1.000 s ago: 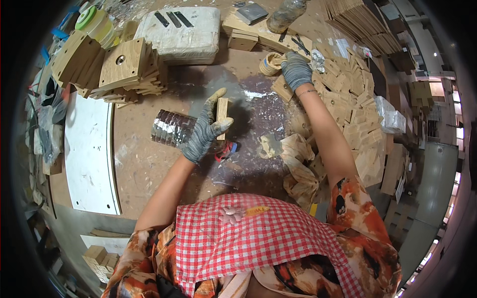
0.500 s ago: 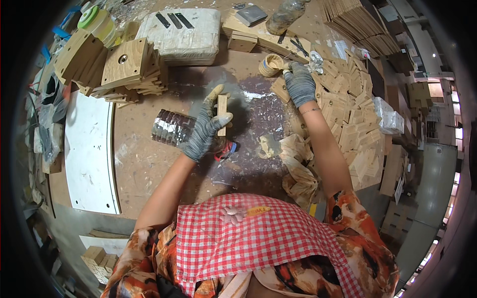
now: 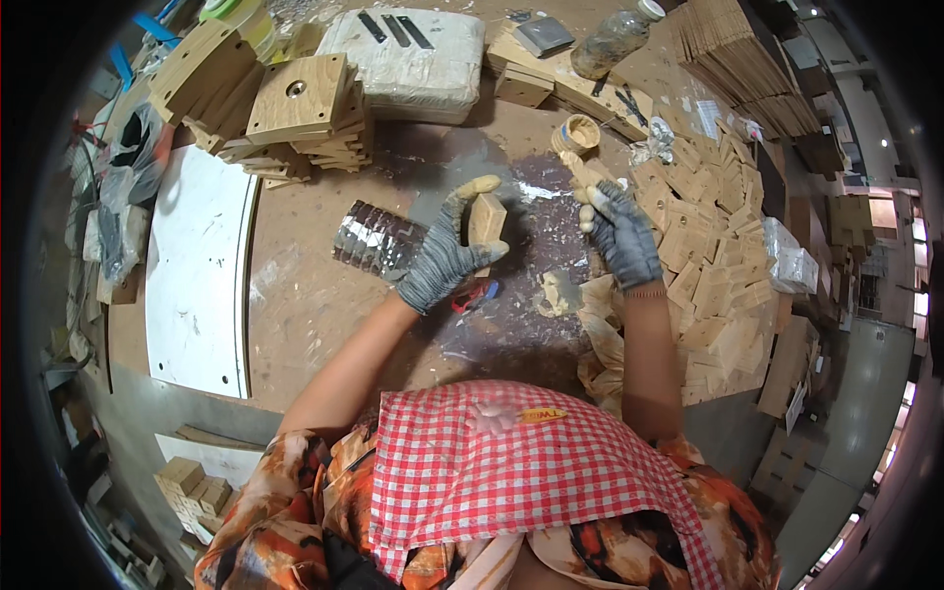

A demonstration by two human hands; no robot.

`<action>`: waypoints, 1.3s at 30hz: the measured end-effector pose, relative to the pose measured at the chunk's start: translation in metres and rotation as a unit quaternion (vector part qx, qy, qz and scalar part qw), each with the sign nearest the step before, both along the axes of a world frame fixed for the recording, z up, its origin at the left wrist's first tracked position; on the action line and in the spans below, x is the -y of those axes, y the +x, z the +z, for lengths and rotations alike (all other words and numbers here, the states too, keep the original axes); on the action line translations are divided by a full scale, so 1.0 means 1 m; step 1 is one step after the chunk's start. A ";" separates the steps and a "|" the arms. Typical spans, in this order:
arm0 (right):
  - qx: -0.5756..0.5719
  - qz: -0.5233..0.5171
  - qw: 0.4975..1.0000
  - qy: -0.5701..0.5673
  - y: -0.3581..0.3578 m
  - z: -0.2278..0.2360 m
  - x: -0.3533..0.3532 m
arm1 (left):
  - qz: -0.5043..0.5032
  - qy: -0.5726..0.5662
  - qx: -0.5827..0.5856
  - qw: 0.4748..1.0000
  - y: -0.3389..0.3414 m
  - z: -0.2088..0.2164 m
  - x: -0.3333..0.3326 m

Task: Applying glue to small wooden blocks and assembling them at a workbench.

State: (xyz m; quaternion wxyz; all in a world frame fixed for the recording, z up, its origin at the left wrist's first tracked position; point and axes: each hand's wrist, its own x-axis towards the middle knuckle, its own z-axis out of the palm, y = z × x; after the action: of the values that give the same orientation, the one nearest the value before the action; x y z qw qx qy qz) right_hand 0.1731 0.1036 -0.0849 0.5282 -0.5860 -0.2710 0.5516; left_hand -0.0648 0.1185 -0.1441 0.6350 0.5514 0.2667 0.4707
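"Any lettering?"
"On the checked apron's (image 3: 492,472) yellow patch (image 3: 544,415)."
"Fingers?"
"Left hand (image 3: 442,260) pinching a wooden block (image 3: 488,220) above the stained table (image 3: 295,246); right hand (image 3: 622,236) pinching an apparent tan strip (image 3: 578,169)."
"Beyond?"
"Grey floor (image 3: 123,418) alongside; stacked brown sheets (image 3: 736,64) behind."

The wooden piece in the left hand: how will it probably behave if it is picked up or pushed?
The wooden piece would probably stay stiff: it shows no bend in the left hand. It is unlikely to roll, because its sides look flat with straight edges. It may feel fairly light, since one hand spans it.
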 end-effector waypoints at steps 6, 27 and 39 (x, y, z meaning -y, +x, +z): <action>-0.024 0.006 0.998 -0.060 -0.052 0.027 0.046 | 0.008 -0.029 -0.006 1.000 0.002 -0.001 0.001; 0.127 0.047 0.991 0.015 -0.073 0.025 0.050 | 0.032 0.001 -0.020 0.999 0.002 -0.011 -0.001; 0.120 0.046 0.992 -0.012 -0.075 0.032 0.050 | 0.028 0.000 -0.032 0.999 0.002 -0.010 -0.001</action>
State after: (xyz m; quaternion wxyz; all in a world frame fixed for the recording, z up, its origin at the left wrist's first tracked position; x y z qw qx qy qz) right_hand 0.0977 0.0537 -0.0525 0.4593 -0.6410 -0.3520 0.5042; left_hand -0.0624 0.1192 -0.1540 0.6125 0.5585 0.3028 0.4704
